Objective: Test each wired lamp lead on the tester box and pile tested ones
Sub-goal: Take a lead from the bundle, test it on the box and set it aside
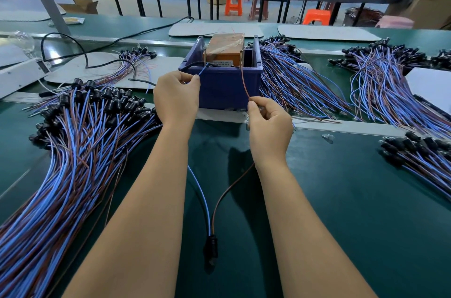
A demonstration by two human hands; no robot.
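An orange tester box [224,50] sits inside a blue plastic bin [229,85] at the table's middle. My left hand [177,97] pinches the blue wire [203,202] of one lamp lead, its tip reaching the bin's left front rim. My right hand [268,124] pinches the same lead's brown wire [242,78], which rises to the tester's right side. Both wires hang down between my forearms to a black lamp socket [211,247] above the green table.
A large pile of leads [73,151] with black sockets fans out at left. More bundles lie right of the bin [292,85], at far right [380,83] and at the right edge [424,158]. A black cable [85,54] loops at back left.
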